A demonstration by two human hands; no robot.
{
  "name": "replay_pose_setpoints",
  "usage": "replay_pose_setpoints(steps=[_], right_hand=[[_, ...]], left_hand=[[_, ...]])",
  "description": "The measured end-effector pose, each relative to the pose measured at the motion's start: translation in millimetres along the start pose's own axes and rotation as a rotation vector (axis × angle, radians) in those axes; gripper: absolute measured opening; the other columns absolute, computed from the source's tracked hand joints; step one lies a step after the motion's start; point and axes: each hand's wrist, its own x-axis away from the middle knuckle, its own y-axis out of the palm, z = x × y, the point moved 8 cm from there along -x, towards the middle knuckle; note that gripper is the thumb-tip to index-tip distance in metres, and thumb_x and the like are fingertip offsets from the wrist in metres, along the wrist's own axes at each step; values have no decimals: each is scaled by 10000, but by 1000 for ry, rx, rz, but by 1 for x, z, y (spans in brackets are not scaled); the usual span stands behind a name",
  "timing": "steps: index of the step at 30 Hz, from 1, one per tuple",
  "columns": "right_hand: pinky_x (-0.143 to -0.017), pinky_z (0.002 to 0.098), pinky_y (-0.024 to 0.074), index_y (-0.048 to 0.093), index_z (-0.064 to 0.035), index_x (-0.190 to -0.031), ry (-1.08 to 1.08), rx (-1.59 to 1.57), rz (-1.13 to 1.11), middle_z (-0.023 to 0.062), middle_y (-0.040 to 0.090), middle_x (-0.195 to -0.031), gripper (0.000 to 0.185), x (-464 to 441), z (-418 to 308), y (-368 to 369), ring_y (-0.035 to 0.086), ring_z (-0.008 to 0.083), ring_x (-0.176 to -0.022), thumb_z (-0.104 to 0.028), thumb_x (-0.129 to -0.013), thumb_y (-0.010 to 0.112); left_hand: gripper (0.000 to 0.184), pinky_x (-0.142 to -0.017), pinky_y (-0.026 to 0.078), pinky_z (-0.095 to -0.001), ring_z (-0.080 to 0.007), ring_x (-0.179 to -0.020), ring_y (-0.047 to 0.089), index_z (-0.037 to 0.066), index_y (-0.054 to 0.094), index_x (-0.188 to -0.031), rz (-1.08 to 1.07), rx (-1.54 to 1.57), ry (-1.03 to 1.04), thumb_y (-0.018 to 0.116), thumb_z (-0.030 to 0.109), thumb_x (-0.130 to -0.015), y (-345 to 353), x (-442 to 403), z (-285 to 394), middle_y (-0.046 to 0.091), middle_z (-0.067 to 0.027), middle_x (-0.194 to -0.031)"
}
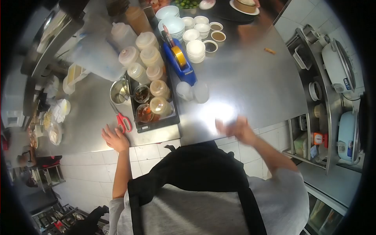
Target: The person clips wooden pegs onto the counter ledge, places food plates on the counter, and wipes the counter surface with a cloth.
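My left hand (pixel 115 138) rests on the steel counter (pixel 88 125) near its front edge, fingers spread, nothing in it. Just beyond its fingertips lie red-handled scissors (pixel 122 120), their blades pointing away from me. My right hand (pixel 239 129) is at the counter's front edge, to the right of a bright glare patch. Motion smears its fingers, so I cannot make out their grip. Between my hands stands a black tray (pixel 158 126) with several squeeze bottles (pixel 159 89) and jars of sauce (pixel 144 112). A blue tape dispenser (pixel 181 67) with yellow tape sits beside the tray.
Two translucent cups (pixel 192 92) stand right of the tray. Farther back are stacked white bowls (pixel 196 51), pale blue bowls (pixel 171 28) and dark sauce cups (pixel 210 46). Another person's hand is by a plate (pixel 246 8) at the far right. Shelving (pixel 307 98) lines the right.
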Motion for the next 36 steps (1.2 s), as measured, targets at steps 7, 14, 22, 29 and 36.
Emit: replay_pose_setpoints(steps=[7, 14, 22, 29, 36], right_hand=[[-674, 267, 476, 661, -45, -924, 249, 56, 470, 96, 618, -890, 206, 39, -60, -69, 600, 192, -751, -6, -773, 527], [-1016, 409, 301, 430, -62, -1272, 131, 941, 618, 160, 378, -1337, 431, -43, 21, -47, 364, 305, -1224, -125, -846, 448], [-1092, 439, 158, 190, -72, -1402, 140, 955, 279, 85, 183, -1467, 581, -79, 21, -55, 192, 276, -1341, -277, -902, 404], [-1060, 474, 215, 194, -125, -1402, 524, 866, 754, 171, 283, -1406, 535, 99, 131, -360, 295, 395, -1261, -272, -913, 354], [-1026, 425, 280, 339, 45, -1283, 255, 850, 881, 225, 400, -1302, 436, 106, 155, -380, 386, 348, -1204, -92, -873, 393]], left_hand=[[516, -1028, 166, -504, -367, -1307, 185, 129, 330, -1349, -10, -25, -14, 452, 312, -883, -2, 4, -1, 218, -159, -1425], [534, -1042, 143, -513, -385, -1320, 146, 35, 335, -1330, 139, 441, 223, 499, 222, -858, -59, 24, 12, 159, -216, -1420], [343, -1037, 209, -502, -392, -1286, 254, 72, 542, -1139, 125, 603, 1134, 547, 204, -822, -179, 115, 233, 334, -200, -1334], [238, -885, 447, -412, -346, -1103, 510, 58, 641, -974, -374, 685, 1350, 589, 148, -760, -126, 150, 458, 564, -145, -1112], [487, -985, 368, -410, -337, -1231, 382, 159, 439, -1268, -694, 363, 1433, 572, 161, -799, 74, 196, 678, 396, -152, -1326]])
